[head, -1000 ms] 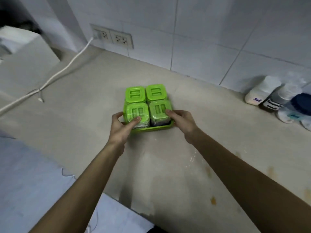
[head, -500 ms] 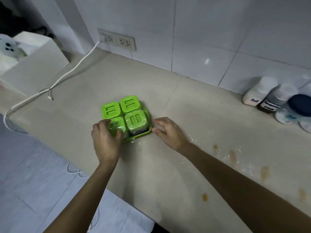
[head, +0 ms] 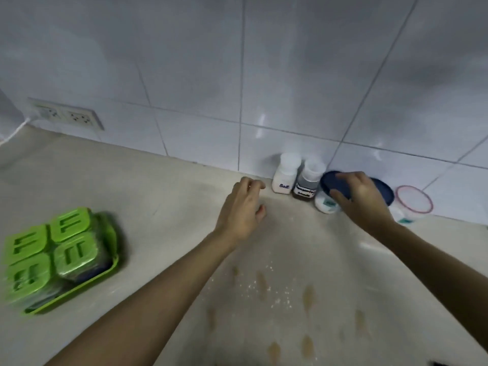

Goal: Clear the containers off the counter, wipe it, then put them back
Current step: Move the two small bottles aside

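Right hand (head: 363, 199) lies on the blue lid of a round container (head: 327, 203) by the wall, fingers curled over the rim. Left hand (head: 241, 207) hovers empty, fingers loosely curved, just beside the salt bottle (head: 285, 177) and a dark-filled bottle (head: 306, 184). Well apart on the stained counter (head: 171, 196), a green tray (head: 79, 286) holds four green-lidded jars.

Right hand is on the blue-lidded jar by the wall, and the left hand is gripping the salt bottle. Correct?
Not quite. In the head view the left hand grips nothing; it hovers open, short of the salt bottle. The right hand is indeed on the blue-lidded jar.
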`<state>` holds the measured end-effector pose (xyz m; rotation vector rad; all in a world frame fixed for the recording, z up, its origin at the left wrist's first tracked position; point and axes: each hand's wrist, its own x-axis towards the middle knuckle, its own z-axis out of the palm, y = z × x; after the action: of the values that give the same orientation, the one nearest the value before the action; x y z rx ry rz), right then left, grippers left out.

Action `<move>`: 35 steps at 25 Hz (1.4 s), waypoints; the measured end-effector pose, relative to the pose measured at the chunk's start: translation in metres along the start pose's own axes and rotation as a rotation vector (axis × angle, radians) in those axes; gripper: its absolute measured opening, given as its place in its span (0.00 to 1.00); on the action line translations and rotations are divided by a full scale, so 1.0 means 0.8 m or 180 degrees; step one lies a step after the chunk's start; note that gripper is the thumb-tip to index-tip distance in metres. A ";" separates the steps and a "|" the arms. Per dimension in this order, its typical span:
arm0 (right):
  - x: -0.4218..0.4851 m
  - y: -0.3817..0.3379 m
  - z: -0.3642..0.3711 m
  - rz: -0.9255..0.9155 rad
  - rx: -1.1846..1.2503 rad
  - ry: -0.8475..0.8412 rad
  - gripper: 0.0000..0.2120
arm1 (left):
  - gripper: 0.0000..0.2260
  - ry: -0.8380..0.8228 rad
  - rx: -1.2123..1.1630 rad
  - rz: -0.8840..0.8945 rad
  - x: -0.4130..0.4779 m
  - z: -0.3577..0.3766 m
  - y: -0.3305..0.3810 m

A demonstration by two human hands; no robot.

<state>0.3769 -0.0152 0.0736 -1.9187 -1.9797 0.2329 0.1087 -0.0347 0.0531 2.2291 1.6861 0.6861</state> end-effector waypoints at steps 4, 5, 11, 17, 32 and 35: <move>0.045 0.028 -0.015 -0.0143 -0.0326 -0.0066 0.24 | 0.27 -0.0413 0.0292 0.0069 0.109 0.032 0.048; 0.051 0.022 -0.012 -0.0213 -0.0296 -0.0080 0.25 | 0.28 -0.0491 0.0483 0.0099 0.124 0.031 0.052; 0.072 0.000 0.042 -0.0259 0.0102 -0.0311 0.29 | 0.27 -0.0584 0.0551 0.0250 0.166 0.067 0.048; 0.089 -0.017 0.056 -0.0016 0.0071 -0.0140 0.27 | 0.22 -0.0505 0.0317 0.0357 0.159 0.071 0.036; 0.088 -0.276 0.129 -0.0877 0.0466 -0.0485 0.24 | 0.25 -0.0473 0.0315 -0.0761 0.018 -0.151 -0.187; 0.072 -0.339 0.172 -0.1156 0.0603 -0.0741 0.24 | 0.25 -0.0449 0.0499 -0.1011 -0.022 -0.185 -0.244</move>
<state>0.0737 0.0450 0.0565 -1.4393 -2.3180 0.5413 -0.1337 -0.0057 0.0826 1.9827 2.0161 0.3228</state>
